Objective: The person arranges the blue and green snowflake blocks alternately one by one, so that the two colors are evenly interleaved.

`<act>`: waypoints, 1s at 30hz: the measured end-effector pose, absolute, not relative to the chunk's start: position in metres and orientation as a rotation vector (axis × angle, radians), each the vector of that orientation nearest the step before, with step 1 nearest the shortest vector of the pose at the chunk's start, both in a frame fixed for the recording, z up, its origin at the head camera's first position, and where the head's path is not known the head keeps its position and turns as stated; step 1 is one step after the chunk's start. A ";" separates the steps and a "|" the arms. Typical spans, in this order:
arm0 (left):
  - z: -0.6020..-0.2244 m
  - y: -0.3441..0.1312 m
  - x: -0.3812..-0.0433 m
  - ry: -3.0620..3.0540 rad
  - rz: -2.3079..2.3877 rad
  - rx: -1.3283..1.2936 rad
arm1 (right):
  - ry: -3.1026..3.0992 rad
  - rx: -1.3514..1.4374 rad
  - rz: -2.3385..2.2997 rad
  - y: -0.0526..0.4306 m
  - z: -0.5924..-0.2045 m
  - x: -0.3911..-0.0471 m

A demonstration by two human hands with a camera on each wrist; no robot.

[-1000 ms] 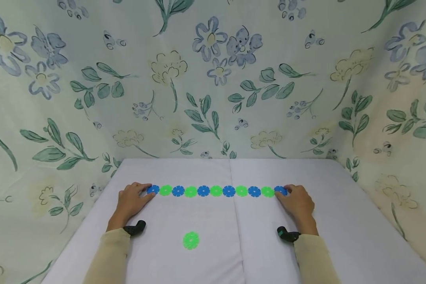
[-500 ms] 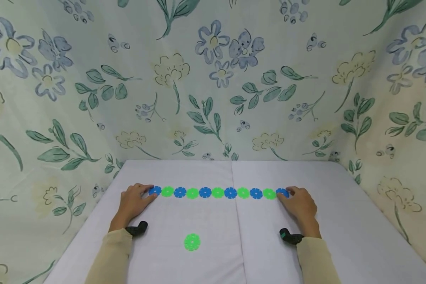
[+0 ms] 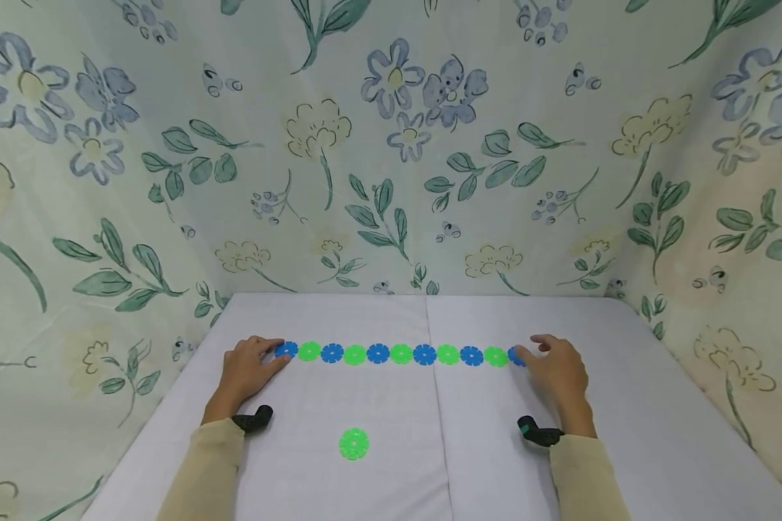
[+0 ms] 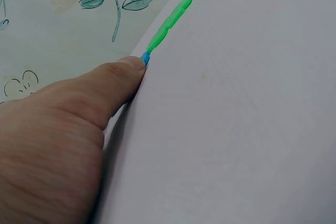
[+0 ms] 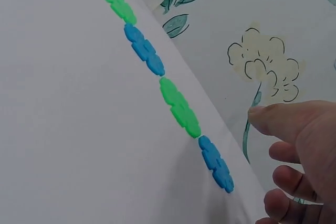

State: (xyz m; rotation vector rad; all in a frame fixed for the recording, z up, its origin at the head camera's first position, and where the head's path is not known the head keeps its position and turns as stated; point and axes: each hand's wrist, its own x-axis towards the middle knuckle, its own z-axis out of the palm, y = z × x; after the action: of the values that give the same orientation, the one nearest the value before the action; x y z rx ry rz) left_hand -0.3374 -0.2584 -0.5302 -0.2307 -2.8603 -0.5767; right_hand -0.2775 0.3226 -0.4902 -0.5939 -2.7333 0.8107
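Note:
A row of flower-shaped plastic discs, blue and green by turns, crosses the white cloth in the head view. My left hand (image 3: 244, 370) holds the blue disc (image 3: 287, 350) at the row's left end between thumb and finger; in the left wrist view the thumb (image 4: 123, 69) lies against its edge. At the right end, my right hand (image 3: 560, 370) is just beside another blue disc (image 5: 216, 163), its thumb partly covering it in the head view. The right wrist view shows a gap between that disc and the relaxed fingers. One green disc (image 3: 354, 443) lies alone nearer the front.
A white cloth (image 3: 391, 405) with a seam right of centre covers the table. Flower-patterned fabric (image 3: 391, 217) hangs behind and at both sides. A black wrist strap mount (image 3: 255, 419) sits on the left wrist, another mount (image 3: 538, 432) on the right.
My right hand has let go of the right-end blue disc and shifted slightly right, fingers parting. The left hand keeps its hold. The head view has tilted slightly; the row looks unchanged.

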 end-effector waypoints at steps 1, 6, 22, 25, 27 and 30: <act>-0.531 -0.258 -0.337 -2.865 -0.572 -0.227 | -2.720 -0.591 0.814 0.322 -0.488 -0.277; -0.531 -0.257 -0.337 -2.866 -0.592 -0.220 | -2.625 -0.566 0.831 0.318 -0.475 -0.275; -0.531 -0.257 -0.339 -2.867 -0.596 -0.219 | -2.319 -0.340 1.100 0.279 -0.424 -0.265; -0.532 -0.258 -0.339 -2.867 -0.585 -0.214 | -2.290 -0.279 1.104 0.270 -0.422 -0.264; -0.532 -0.258 -0.339 -2.866 -0.584 -0.212 | -2.275 -0.248 1.090 0.265 -0.421 -0.263; -0.532 -0.259 -0.339 -2.864 -0.591 -0.219 | -2.246 -0.201 1.067 0.259 -0.419 -0.261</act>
State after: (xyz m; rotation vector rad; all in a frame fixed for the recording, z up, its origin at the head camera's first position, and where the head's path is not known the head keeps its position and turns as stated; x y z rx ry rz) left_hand -0.3392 -0.2586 -0.5321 -0.2194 -2.8643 -0.5906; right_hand -0.2611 0.2594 -0.4195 -0.2011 -2.2456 1.0665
